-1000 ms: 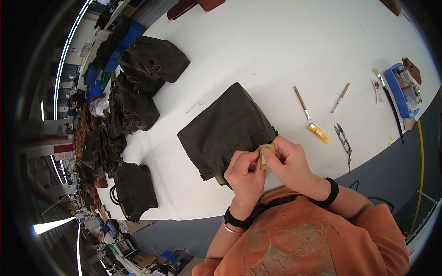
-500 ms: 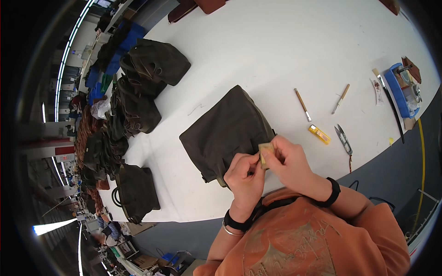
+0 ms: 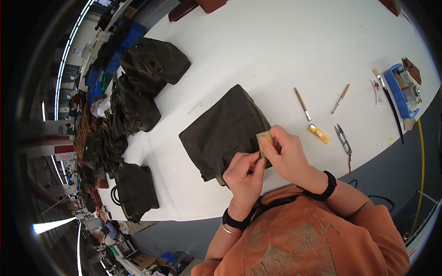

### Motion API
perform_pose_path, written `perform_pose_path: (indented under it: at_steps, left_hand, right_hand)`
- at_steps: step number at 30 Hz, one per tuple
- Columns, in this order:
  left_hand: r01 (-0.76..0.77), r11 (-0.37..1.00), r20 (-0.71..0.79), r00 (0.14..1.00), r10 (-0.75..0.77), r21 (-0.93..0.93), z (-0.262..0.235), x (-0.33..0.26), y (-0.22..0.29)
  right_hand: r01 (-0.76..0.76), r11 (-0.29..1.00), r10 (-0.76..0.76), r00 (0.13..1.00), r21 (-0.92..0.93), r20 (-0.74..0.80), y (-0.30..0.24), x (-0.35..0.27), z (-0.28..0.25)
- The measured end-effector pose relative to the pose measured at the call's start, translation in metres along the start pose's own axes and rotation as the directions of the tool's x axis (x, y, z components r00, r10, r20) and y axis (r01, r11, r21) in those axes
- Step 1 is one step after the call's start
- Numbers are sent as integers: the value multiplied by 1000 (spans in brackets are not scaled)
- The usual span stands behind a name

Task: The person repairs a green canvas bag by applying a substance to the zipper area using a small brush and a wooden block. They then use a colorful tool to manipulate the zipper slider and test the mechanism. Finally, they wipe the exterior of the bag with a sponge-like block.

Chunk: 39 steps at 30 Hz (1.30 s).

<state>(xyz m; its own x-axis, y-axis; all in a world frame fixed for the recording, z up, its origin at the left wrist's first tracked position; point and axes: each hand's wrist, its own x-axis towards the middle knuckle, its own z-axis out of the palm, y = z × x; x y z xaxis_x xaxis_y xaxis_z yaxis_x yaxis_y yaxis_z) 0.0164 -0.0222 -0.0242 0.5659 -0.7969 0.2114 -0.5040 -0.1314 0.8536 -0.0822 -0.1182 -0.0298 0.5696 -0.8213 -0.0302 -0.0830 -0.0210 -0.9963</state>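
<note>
A dark olive-brown bag [image 3: 221, 131] lies on the white table right in front of me. At its near edge my left hand [image 3: 243, 179] is closed in a pinch, thumb and forefinger gripping a small dark part of the bag. Just to the right, my right hand [image 3: 289, 154] is closed around a small flat yellowish pad [image 3: 264, 136], its thumb pressed on it. The pad is held close to the left fingertips and over the bag's edge. What lies directly under the pad is hidden.
Right of the bag lie two wooden-handled tools [image 3: 302, 105], a yellow lighter-like item [image 3: 319, 134] and thread snips [image 3: 343, 141]. A blue tray [image 3: 401, 92] of supplies stands at the far right. More dark bags [image 3: 159, 60] are heaped along the left, with one bag [image 3: 137, 191] nearer me.
My right hand and the yellowish pad have shifted slightly up and away from my body. My left hand keeps its pinch in nearly the same place, and the bag stays put.
</note>
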Motion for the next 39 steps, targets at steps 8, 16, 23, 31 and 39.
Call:
perform_pose_path:
  at_steps: [8, 16, 23, 31, 39]
  left_hand:
    - [44, 998, -11, 999, -45, -42, -1, 4, 8]
    - [46, 996, 3, 999, -46, -73, 1, 3, 4]
    - [17, 999, 41, 999, -15, -50, 0, -2, 3]
    - [23, 998, 25, 999, -22, -60, 1, 1, 2]
    - [23, 998, -1, 1000, -23, -53, 0, 2, 0]
  right_hand:
    - [10, 988, -8, 1000, 153, -16, 1, 2, -13]
    - [110, 994, -109, 993, -19, 50, -1, -12, -8]
    - [185, 955, -191, 982, -233, -3, 2, 9, 2]
    - [447, 858, -460, 888, -254, 9, 9, 2, 1]
    - [155, 979, -163, 985, -132, -49, 3, 20, 2]
